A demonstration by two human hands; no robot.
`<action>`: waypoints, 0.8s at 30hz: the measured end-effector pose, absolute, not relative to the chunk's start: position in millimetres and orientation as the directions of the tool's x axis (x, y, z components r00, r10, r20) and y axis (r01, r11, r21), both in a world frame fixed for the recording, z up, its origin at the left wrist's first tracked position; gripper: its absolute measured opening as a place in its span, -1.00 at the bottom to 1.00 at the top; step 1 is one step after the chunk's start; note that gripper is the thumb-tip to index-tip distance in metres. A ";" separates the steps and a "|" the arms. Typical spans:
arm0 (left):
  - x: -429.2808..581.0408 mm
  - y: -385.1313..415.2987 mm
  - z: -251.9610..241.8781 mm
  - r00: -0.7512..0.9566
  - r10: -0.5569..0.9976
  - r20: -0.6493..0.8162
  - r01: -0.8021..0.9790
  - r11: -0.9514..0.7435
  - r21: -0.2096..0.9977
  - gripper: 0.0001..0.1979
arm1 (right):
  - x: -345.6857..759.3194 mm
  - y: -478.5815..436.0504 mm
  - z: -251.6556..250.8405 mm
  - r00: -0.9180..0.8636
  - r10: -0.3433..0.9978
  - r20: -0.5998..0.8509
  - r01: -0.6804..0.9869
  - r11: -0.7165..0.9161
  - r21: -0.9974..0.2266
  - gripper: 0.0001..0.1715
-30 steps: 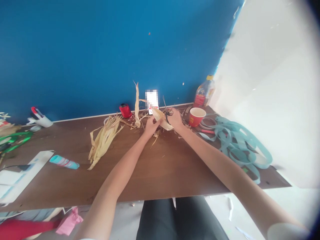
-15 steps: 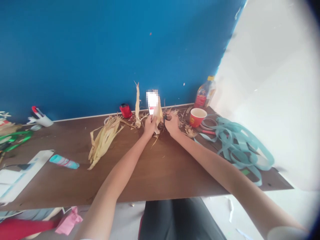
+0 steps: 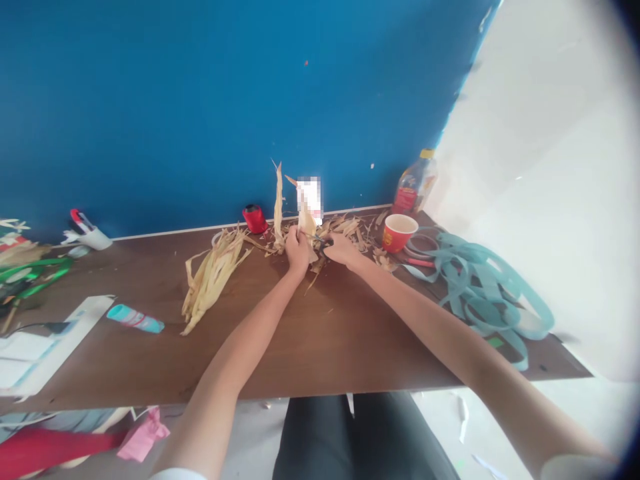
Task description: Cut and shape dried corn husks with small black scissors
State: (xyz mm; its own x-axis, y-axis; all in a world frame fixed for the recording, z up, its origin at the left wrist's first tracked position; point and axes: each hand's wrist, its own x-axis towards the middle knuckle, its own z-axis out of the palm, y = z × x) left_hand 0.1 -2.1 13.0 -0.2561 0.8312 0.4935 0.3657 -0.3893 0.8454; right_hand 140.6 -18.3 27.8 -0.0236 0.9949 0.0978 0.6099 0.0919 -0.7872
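One shredded corn-husk bundle (image 3: 213,280) lies left of the left hand (image 3: 298,250), which closes on a further husk (image 3: 306,227), while the nearly closed right hand (image 3: 341,249) grips small scissors (image 3: 323,244).

Below the front edge of the brown wooden table (image 3: 345,353), the person wears dark charcoal trousers (image 3: 360,440). Above that edge, the left hand (image 3: 297,252) and right hand (image 3: 340,248) are bare, as are both forearms, which lead back to a white left sleeve (image 3: 177,475) and a white right sleeve (image 3: 577,467).
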 end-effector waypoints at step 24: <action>-0.5 10.5 2.8 -0.182 0.878 0.442 0.157 -0.417 0.895 -0.55 | 162.6 -10.1 39.1 -0.137 0.991 -0.001 0.501 0.068 -0.863 -0.65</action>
